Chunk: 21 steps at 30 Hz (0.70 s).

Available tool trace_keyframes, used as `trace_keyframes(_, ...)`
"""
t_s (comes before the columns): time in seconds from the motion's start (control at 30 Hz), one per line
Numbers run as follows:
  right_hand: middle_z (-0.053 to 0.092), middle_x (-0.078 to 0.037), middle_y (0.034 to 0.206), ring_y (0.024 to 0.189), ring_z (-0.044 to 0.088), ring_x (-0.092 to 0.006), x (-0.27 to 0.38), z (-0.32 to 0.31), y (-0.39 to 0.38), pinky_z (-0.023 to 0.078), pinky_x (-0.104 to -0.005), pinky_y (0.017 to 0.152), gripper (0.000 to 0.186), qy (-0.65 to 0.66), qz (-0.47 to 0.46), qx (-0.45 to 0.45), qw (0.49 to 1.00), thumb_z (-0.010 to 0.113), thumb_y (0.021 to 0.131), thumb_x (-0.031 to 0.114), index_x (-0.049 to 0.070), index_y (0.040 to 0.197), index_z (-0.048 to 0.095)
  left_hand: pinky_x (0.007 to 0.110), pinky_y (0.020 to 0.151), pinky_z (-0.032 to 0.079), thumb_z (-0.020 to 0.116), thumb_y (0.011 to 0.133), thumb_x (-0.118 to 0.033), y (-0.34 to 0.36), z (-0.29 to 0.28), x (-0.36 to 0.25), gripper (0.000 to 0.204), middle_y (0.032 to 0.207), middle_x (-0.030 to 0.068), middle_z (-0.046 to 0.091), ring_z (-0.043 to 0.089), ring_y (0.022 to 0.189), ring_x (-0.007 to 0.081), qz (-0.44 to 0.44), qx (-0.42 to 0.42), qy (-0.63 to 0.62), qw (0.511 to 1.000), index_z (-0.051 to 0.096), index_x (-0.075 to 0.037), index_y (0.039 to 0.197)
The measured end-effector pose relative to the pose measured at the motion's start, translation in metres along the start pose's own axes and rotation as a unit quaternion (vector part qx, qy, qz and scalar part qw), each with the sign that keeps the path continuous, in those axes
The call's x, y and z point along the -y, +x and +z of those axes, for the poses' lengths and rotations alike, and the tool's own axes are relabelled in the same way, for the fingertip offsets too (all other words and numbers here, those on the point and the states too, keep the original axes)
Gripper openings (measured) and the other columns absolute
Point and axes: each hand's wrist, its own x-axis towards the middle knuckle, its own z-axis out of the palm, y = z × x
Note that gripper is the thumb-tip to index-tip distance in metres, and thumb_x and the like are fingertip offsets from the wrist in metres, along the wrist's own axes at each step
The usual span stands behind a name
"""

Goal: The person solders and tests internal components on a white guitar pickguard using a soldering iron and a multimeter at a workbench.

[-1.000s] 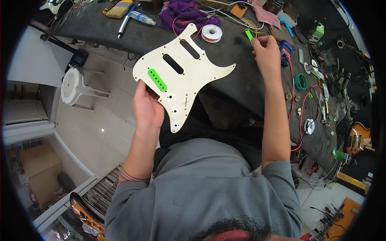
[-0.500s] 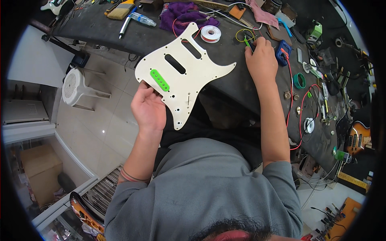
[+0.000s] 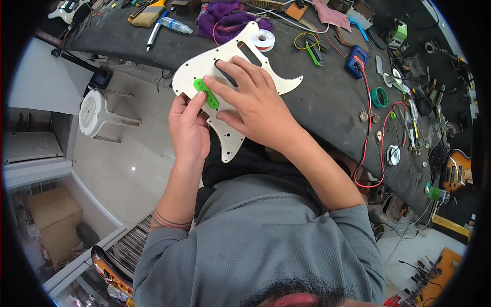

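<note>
A cream guitar pickguard (image 3: 232, 130) is held up at the bench edge, with a green single-coil pickup (image 3: 212, 101) in its lowest slot. My left hand (image 3: 190, 128) grips the pickguard from the lower left; its thumb presses on the pickup and its other fingers are partly hidden behind the plate. Over the middle of the pickguard, my right hand (image 3: 255, 105) spreads its fingers, the index tip at the pickup's upper end. On the bench to the right lies a green and black piece (image 3: 314, 53) with thin yellow wire around it.
Behind the pickguard are a white wire spool (image 3: 263, 40) and a purple cloth (image 3: 225, 20). A blue multimeter (image 3: 357, 62) with red leads (image 3: 366, 117) lies to the right, near a green tape ring (image 3: 379, 97). A white stool (image 3: 92, 115) stands on the floor at left.
My right hand has left the green and black piece on the bench and come left over the pickguard. My left thumb has moved onto the pickup.
</note>
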Motion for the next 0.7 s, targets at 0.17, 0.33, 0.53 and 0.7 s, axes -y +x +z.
trace_keyframes(0.17,0.053,-0.010,0.151,0.151,0.041,-0.0366,-0.004,-0.003,-0.003,0.033,-0.0561,0.122,0.076,-0.059,0.020,-0.016,0.998,0.087,0.083,0.030,0.025,0.153,0.059,0.030,0.095,0.054,0.063,0.106,-0.004,0.014,0.003,0.001,0.029,0.126,0.0080,0.073,0.069,0.112,0.0142,-0.004,0.033,0.023,0.999,0.064,0.002,0.134)
trace_keyframes(0.33,0.058,-0.013,0.128,0.137,0.047,-0.0356,-0.011,-0.013,-0.005,0.030,-0.0571,0.123,0.071,-0.111,0.064,-0.062,0.990,0.087,0.084,0.037,0.020,0.149,0.063,0.025,0.073,0.054,0.070,0.103,-0.007,0.038,0.032,0.001,0.027,0.116,0.0067,0.075,0.072,0.092,0.0109,-0.032,0.077,0.044,0.996,0.067,0.002,0.128)
trace_keyframes(0.53,0.061,-0.013,0.120,0.129,0.051,-0.0348,-0.023,-0.026,-0.014,0.031,-0.0573,0.120,0.069,-0.164,0.123,-0.050,0.977,0.085,0.086,0.041,0.015,0.147,0.063,0.031,0.078,0.061,0.072,0.102,-0.010,0.068,0.051,0.002,0.030,0.107,0.0098,0.077,0.075,0.091,0.0155,-0.112,0.172,0.101,0.973,0.067,0.004,0.128)
trace_keyframes(0.7,0.061,-0.013,0.114,0.120,0.053,-0.0335,-0.025,-0.031,-0.018,0.035,-0.0539,0.114,0.066,-0.203,0.168,-0.059,0.963,0.085,0.087,0.039,0.014,0.144,0.064,0.023,0.065,0.049,0.077,0.099,-0.009,0.076,0.075,0.007,0.030,0.100,0.0025,0.077,0.068,0.080,0.0067,-0.109,0.190,0.201,0.955,0.068,0.000,0.126)
